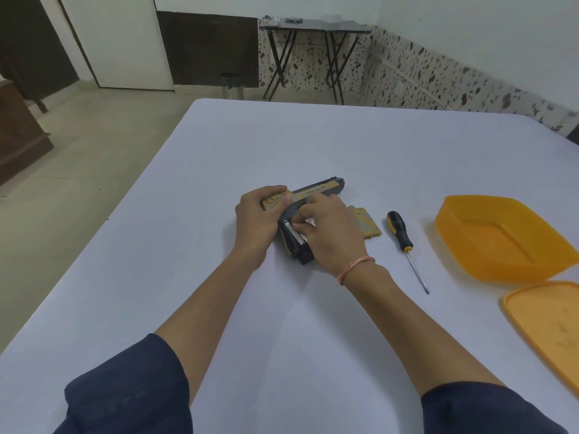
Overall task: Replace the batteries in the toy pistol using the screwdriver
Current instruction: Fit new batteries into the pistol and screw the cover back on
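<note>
A: What is nearest?
B: Dark sleeves (125, 399) at the bottom edge, with bare forearms reaching forward over the white counter (282, 145). At the right edge an orange lid (551, 327) lies flat.
A: And the hands?
B: The right wrist wears a pink thread (355, 266). Just beyond it the right grip (329, 233) bends over the pistol's handle, thumb and fingertips pinching a battery (294, 234) that sits in the open compartment. The left grip (255, 220) is closed round the rear of the pistol (316, 191), thumb on top, holding it on the counter.
A: So where is the pistol?
B: Mid-counter, on its side — muzzle pointing away and right, handle toward the person. How many batteries are in the handle I cannot tell; the hand covers part of it.
A: The tool?
B: The screwdriver (407, 248) lies apart to the right, untouched, its black-and-yellow handle far and its tip near. Between it and the pistol lies a yellow cover (366, 227), partly hidden behind the right grip.
A: Farther out?
B: An orange box (454, 233), open, right of the screwdriver and just beyond the lid. Past the counter's far edge — a folding table (316, 26) against the speckled wall and a metal bin (232, 86) on the floor.
</note>
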